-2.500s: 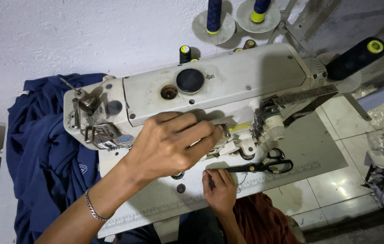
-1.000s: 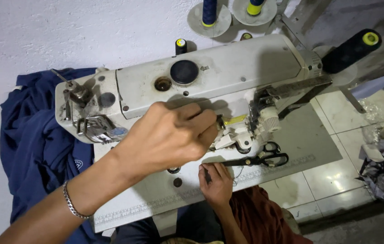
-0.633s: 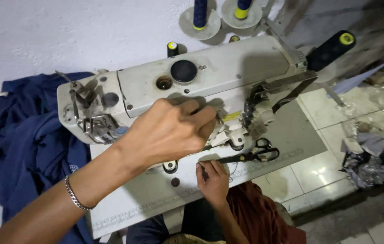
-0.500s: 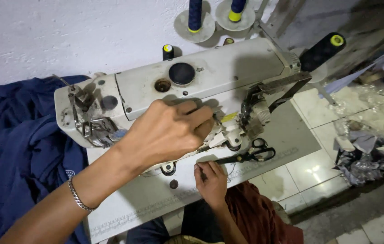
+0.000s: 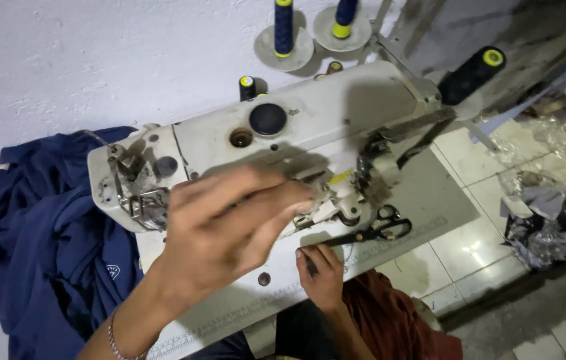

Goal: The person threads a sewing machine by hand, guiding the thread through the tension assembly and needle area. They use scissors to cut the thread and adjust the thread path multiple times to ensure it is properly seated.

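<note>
Head view: left hand (image 5: pixel 226 233), mid-frame and blurred, is raised in front of the sewing machine (image 5: pixel 283 143); fingers loosely curled toward the machine's right-centre parts. Can't tell if they pinch thread or touch the metal. Right hand (image 5: pixel 323 273), lower centre, rests on the table (image 5: pixel 429 200) w/ fingers curled in; whether it grips anything I can't tell. Black scissors (image 5: pixel 373 233) lie just right of it. Blue cloth (image 5: pixel 43 240) is heaped at far left, near the needle end. Thread spools (image 5: pixel 284 30) up top. Risk, imo: fingers near the moving parts could get nipped if the machine runs; cloth could drag in.
</note>
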